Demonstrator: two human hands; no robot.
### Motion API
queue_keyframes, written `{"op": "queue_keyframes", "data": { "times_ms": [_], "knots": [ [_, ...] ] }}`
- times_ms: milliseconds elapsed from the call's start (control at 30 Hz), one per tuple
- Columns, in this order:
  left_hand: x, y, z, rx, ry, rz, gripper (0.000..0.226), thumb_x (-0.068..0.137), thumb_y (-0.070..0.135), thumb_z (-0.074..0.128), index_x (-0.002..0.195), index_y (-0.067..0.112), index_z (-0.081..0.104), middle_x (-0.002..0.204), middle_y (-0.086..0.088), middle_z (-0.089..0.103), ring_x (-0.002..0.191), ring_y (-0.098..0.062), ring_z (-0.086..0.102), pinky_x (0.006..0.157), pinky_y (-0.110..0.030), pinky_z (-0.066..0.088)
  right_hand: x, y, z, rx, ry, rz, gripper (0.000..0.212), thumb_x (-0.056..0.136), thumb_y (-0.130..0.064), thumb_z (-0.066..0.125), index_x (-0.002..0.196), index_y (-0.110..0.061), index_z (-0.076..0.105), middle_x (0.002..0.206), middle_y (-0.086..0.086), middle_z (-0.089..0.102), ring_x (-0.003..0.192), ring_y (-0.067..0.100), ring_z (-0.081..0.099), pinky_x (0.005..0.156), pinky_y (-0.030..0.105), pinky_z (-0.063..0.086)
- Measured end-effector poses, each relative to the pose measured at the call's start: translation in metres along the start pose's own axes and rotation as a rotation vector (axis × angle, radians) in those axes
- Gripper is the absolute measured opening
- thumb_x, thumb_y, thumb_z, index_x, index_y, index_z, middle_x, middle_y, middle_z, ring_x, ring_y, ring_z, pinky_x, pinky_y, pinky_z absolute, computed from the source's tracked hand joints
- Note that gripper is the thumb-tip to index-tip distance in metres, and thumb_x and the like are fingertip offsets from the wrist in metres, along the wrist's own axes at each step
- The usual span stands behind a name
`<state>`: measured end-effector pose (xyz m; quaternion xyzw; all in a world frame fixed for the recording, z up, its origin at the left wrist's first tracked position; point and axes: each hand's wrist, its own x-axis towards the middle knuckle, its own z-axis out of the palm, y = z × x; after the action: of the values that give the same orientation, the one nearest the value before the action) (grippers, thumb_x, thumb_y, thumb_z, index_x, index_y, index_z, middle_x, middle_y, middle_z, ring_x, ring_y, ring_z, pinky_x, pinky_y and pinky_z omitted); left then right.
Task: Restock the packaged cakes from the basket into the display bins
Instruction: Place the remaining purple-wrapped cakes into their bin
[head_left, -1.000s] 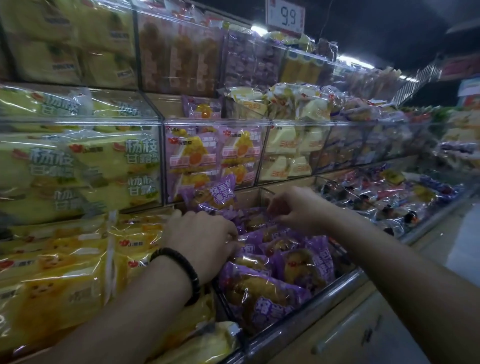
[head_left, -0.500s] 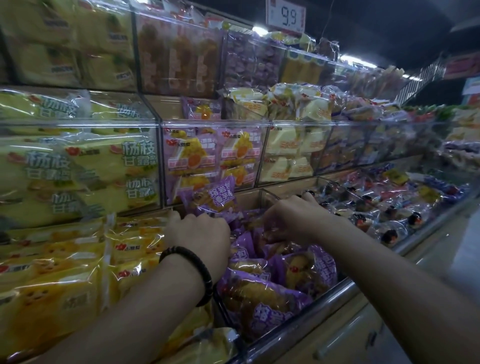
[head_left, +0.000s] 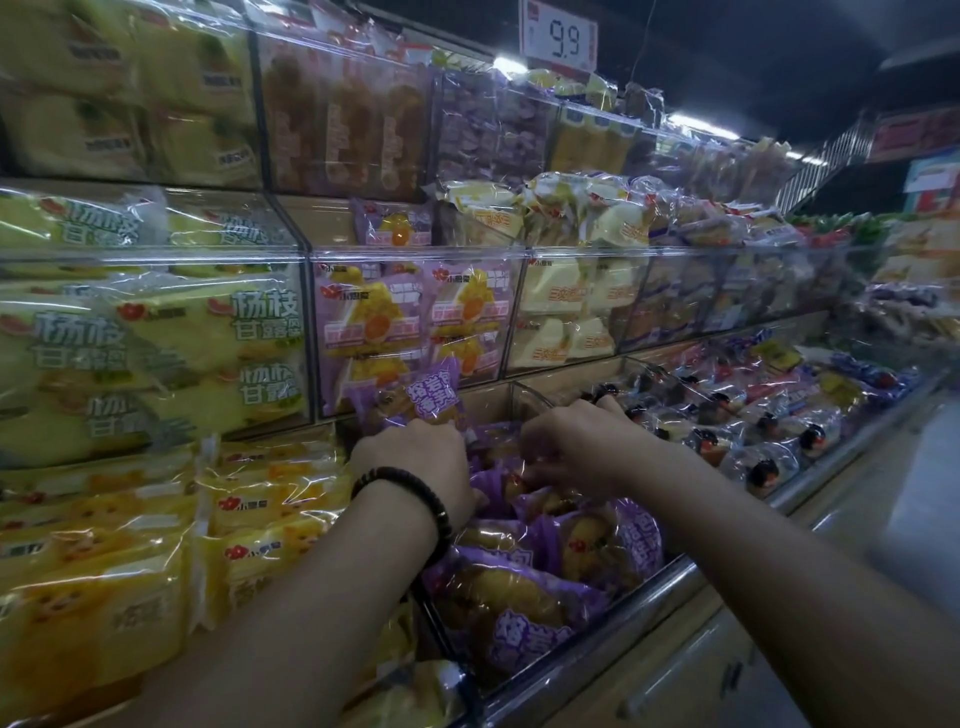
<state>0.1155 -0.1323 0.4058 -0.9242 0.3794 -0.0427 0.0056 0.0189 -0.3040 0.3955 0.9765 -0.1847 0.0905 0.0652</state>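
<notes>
Noted both hands inside front bin (head_left: 623, 608) of purple cake pkts (head_left: 519, 618). Found left hand (head_left: 415, 457), black bead bracelet (head_left: 415, 493) on wrist, against base of upright purple pkt (head_left: 423, 397) at bin's back; fingers hidden, grip unclear. Found right hand (head_left: 576, 447) just beside, knuckles up, fingers bent down among pkts, hold unclear. Logged yellow pkts (head_left: 270, 525) in bin to left, dark-topped cakes (head_left: 763, 473) to right, clear bins (head_left: 415, 253) above, price sign (head_left: 560, 36) "9.9" overhead.

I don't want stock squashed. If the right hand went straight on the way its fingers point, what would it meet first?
Most likely the purple cake packs piled in the bin, directly ahead of the right hand; beyond them, the left hand. Depth is unclear.
</notes>
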Motion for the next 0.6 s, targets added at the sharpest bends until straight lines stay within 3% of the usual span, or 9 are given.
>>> {"op": "queue_keyframes", "data": {
  "times_ms": [167,233,367,433,500,600],
  "knots": [
    [0.003,0.002,-0.004,-0.022,-0.013,-0.044,0.042,0.093,0.044,0.06,0.128,0.022,0.061,0.119,-0.005,0.064,0.108,-0.028,0.064,0.086,-0.04,0.05,-0.001,0.0,-0.005,-0.034,-0.04,0.025,0.023,0.098,-0.054,0.063,0.113,-0.036,0.064,0.116,-0.013,0.068,0.12,0.019,0.057,0.105,0.05,0.03],
    [0.004,-0.001,-0.004,-0.015,-0.024,-0.027,0.039,0.094,0.047,0.06,0.124,0.021,0.064,0.109,-0.003,0.063,0.098,-0.026,0.062,0.084,-0.039,0.05,-0.002,0.0,-0.007,-0.026,-0.069,0.039,0.02,0.098,-0.054,0.064,0.108,-0.037,0.064,0.114,-0.012,0.068,0.12,0.02,0.056,0.108,0.053,0.028],
    [0.005,-0.01,-0.003,0.003,-0.105,0.063,0.053,0.092,0.067,0.061,0.118,0.02,0.067,0.111,-0.004,0.065,0.103,-0.025,0.064,0.093,-0.043,0.056,-0.001,-0.007,-0.015,0.07,-0.162,0.087,0.014,0.096,-0.048,0.062,0.097,-0.035,0.067,0.111,-0.008,0.069,0.118,0.021,0.056,0.116,0.062,0.02],
    [0.003,-0.017,-0.011,-0.067,-0.126,0.104,0.048,0.093,0.064,0.063,0.111,0.021,0.071,0.108,-0.002,0.065,0.098,-0.021,0.065,0.09,-0.042,0.058,0.005,-0.016,-0.017,0.209,-0.077,0.111,0.019,0.099,-0.045,0.057,0.1,-0.032,0.071,0.101,-0.009,0.069,0.109,0.02,0.06,0.114,0.059,0.032],
    [0.001,-0.025,-0.024,-0.046,0.035,0.084,0.031,0.097,0.056,0.061,0.104,0.029,0.072,0.107,0.0,0.066,0.097,-0.022,0.066,0.09,-0.041,0.057,0.014,-0.026,-0.018,0.362,0.053,0.118,0.023,0.101,-0.041,0.059,0.109,-0.025,0.073,0.099,-0.007,0.071,0.101,0.019,0.065,0.101,0.047,0.051],
    [-0.002,-0.036,-0.035,-0.037,0.328,-0.048,0.025,0.097,0.046,0.063,0.116,0.029,0.064,0.113,-0.002,0.066,0.107,-0.029,0.065,0.093,-0.045,0.053,0.032,-0.038,-0.015,0.56,0.061,0.152,0.04,0.095,-0.036,0.071,0.128,-0.016,0.063,0.12,0.003,0.068,0.108,0.022,0.065,0.093,0.038,0.058]
  ]
}}
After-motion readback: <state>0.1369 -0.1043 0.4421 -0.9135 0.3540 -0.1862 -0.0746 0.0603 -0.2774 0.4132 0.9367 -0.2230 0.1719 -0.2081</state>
